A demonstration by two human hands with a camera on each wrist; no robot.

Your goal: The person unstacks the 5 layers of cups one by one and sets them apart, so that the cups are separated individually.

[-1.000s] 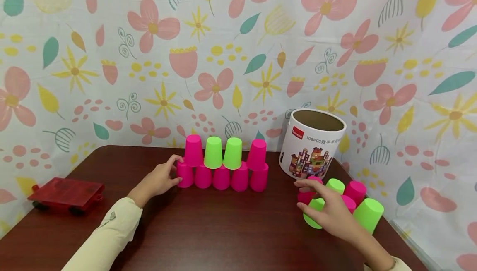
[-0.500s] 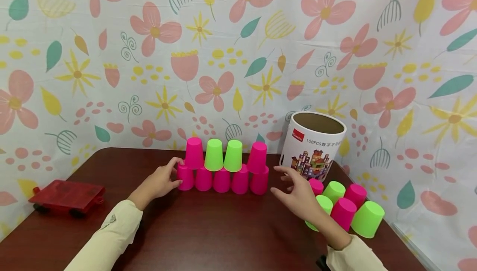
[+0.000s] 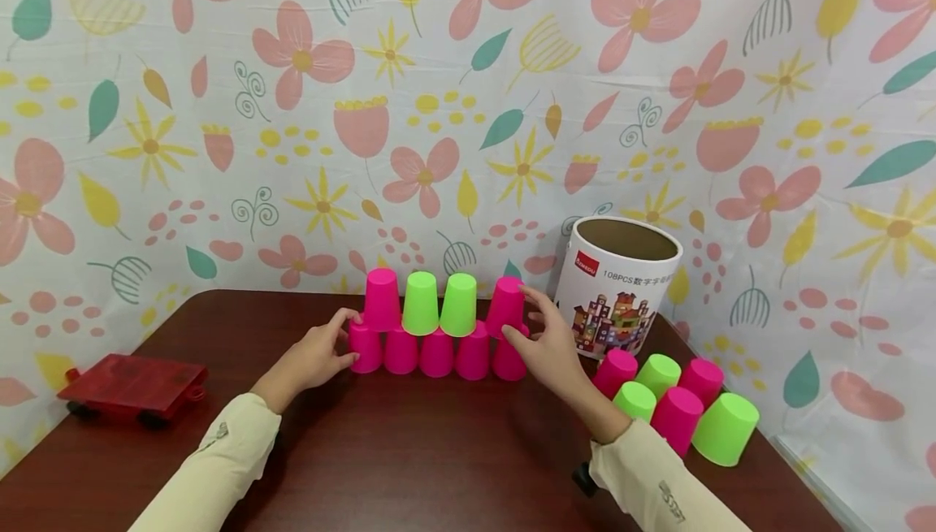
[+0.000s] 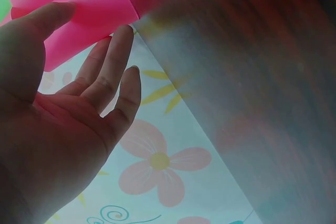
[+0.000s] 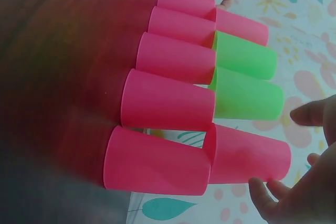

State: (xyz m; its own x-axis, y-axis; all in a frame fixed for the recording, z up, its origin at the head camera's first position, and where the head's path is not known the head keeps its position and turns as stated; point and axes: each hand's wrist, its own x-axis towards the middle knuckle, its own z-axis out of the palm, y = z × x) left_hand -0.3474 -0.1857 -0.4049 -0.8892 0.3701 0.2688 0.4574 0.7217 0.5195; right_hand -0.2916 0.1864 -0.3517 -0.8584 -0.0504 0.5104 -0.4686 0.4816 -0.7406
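Upside-down pink cups [image 3: 436,353] stand in a row, with a second tier on top. That tier has a pink cup [image 3: 382,299] at the left, two green cups [image 3: 420,303] beside it, then a gap and another pink cup [image 3: 506,304] at the right. My left hand [image 3: 314,357] rests against the bottom row's left end cup, thumb in front and fingers behind, relaxed in the left wrist view. My right hand [image 3: 552,345] spreads around the upper right pink cup. In the right wrist view its lower fingertips [image 5: 258,183] meet the cup, while another digit stays apart.
Several loose pink and green cups [image 3: 724,428] stand upside down at the right. A white printed bucket [image 3: 617,288] stands behind them. A red wheeled toy cart [image 3: 135,386] sits at the left on the dark wooden table [image 3: 409,451]. Floral cloth backs the table.
My right hand has moved left from the loose cups to the upper right pink cup. My left hand stays at the row's left end, and the stacked cups stand as before.
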